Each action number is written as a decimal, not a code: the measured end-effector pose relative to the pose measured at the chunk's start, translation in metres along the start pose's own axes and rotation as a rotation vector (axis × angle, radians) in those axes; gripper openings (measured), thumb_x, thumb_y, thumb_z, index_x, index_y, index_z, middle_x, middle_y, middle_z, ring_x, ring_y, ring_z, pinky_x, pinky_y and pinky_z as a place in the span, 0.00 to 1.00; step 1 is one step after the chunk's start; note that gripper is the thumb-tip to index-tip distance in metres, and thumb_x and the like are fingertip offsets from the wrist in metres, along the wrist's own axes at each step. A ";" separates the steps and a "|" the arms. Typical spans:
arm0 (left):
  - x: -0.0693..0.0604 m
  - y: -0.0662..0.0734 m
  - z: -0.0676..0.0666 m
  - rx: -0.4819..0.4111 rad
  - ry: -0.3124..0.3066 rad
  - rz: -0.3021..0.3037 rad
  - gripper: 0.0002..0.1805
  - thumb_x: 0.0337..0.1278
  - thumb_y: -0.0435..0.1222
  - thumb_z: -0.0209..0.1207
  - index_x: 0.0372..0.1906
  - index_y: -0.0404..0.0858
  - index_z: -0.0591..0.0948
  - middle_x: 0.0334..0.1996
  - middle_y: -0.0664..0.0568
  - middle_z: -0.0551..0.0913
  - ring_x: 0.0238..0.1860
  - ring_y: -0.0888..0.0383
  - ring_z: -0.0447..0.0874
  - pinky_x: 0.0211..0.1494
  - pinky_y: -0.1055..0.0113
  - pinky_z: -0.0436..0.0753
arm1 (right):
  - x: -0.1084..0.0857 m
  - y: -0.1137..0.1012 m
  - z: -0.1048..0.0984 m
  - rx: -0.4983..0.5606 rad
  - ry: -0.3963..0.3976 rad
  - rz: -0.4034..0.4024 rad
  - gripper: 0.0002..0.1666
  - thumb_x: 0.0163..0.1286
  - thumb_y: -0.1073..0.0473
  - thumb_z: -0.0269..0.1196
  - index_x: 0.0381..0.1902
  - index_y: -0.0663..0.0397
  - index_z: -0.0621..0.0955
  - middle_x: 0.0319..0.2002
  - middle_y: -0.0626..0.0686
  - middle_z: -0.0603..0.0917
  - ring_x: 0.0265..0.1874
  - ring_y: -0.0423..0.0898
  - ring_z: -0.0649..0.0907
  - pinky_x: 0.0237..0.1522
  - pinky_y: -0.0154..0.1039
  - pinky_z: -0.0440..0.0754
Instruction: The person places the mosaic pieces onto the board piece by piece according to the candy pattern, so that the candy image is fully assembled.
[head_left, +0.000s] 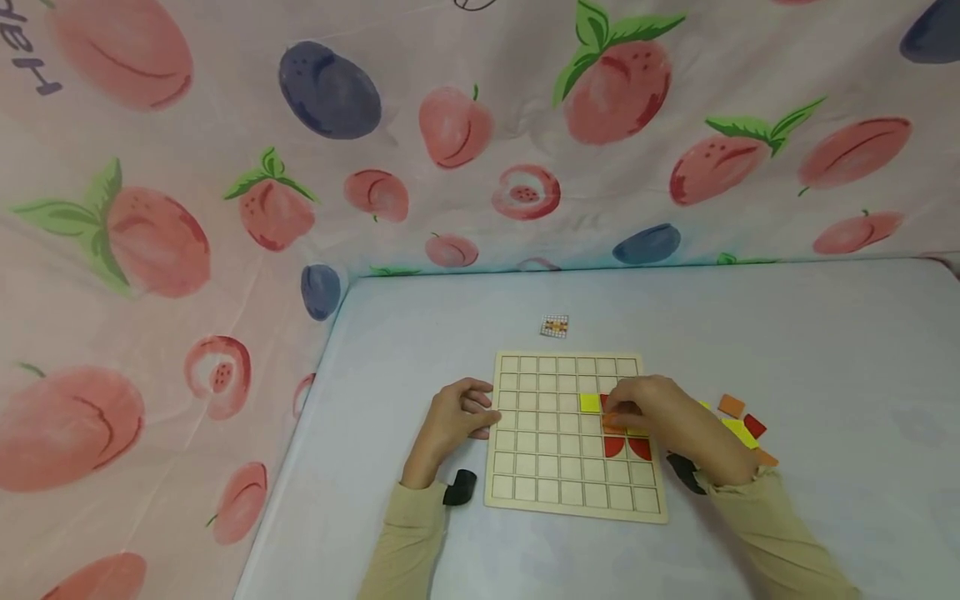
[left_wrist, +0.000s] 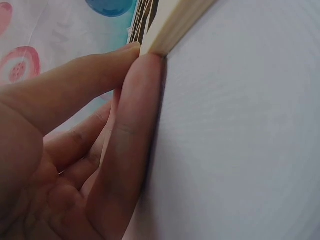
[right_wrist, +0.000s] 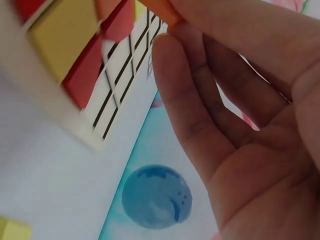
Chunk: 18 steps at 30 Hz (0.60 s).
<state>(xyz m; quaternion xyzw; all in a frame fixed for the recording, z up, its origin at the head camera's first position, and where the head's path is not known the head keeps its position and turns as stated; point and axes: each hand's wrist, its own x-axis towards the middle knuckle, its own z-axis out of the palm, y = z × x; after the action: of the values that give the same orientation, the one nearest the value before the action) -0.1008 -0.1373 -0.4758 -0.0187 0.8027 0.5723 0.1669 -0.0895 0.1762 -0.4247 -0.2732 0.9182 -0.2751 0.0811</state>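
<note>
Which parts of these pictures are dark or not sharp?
Head view: soft shadow beside the right sleeve; left wrist view: palm of the left hand dim; right wrist view: near edge of the grid board blurred, its grid lines clearer.

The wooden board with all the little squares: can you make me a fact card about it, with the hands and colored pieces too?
Board: pale wooden board with a square grid, on a white table
Left hand: thumb and a finger hold the board's left edge
Right hand: pinches an orange piece over the board
On the board: yellow square, two red curved-edge pieces; others partly hidden
Loose pieces: yellow, orange and red, right of the board
Beyond the board: small patterned card
</note>
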 end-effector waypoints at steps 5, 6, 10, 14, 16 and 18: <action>-0.001 0.000 0.000 0.003 -0.001 -0.007 0.24 0.52 0.26 0.69 0.56 0.32 0.79 0.40 0.44 0.80 0.29 0.59 0.84 0.32 0.63 0.91 | 0.010 -0.004 0.006 0.020 -0.004 -0.034 0.06 0.56 0.63 0.74 0.30 0.51 0.86 0.31 0.43 0.85 0.31 0.39 0.79 0.33 0.32 0.84; -0.001 0.000 0.000 0.001 -0.002 -0.007 0.24 0.52 0.26 0.69 0.56 0.32 0.79 0.40 0.43 0.80 0.29 0.59 0.84 0.32 0.63 0.91 | 0.011 -0.004 0.008 0.029 -0.007 -0.039 0.05 0.57 0.63 0.74 0.31 0.52 0.86 0.32 0.43 0.85 0.31 0.39 0.80 0.33 0.32 0.84; -0.002 0.000 0.000 -0.002 -0.004 -0.005 0.24 0.52 0.25 0.69 0.56 0.32 0.79 0.40 0.43 0.80 0.29 0.59 0.84 0.32 0.63 0.91 | 0.015 -0.002 0.014 0.053 -0.018 -0.067 0.03 0.59 0.63 0.73 0.32 0.51 0.87 0.32 0.43 0.86 0.32 0.39 0.81 0.34 0.33 0.84; -0.001 0.001 0.000 -0.003 -0.009 0.001 0.24 0.52 0.25 0.69 0.56 0.32 0.78 0.40 0.43 0.80 0.28 0.58 0.85 0.32 0.63 0.91 | 0.019 0.000 0.018 0.047 -0.023 -0.077 0.03 0.59 0.62 0.72 0.32 0.52 0.88 0.33 0.43 0.87 0.34 0.41 0.83 0.37 0.35 0.85; -0.001 0.001 0.000 -0.005 -0.010 0.004 0.24 0.52 0.25 0.69 0.56 0.32 0.78 0.40 0.43 0.80 0.28 0.58 0.85 0.32 0.63 0.91 | 0.020 -0.001 0.019 0.042 -0.029 -0.071 0.03 0.59 0.62 0.72 0.32 0.52 0.88 0.33 0.44 0.87 0.35 0.42 0.84 0.38 0.36 0.86; 0.000 0.001 0.000 -0.005 -0.012 0.007 0.24 0.52 0.25 0.69 0.56 0.32 0.78 0.40 0.43 0.80 0.28 0.58 0.84 0.32 0.63 0.91 | 0.020 -0.001 0.019 0.047 -0.036 -0.063 0.03 0.59 0.63 0.72 0.33 0.54 0.89 0.33 0.44 0.86 0.35 0.41 0.83 0.38 0.36 0.85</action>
<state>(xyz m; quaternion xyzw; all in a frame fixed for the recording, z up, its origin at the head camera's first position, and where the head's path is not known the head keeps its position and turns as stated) -0.1009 -0.1366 -0.4747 -0.0130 0.8002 0.5751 0.1694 -0.0999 0.1554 -0.4402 -0.3048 0.9009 -0.2940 0.0951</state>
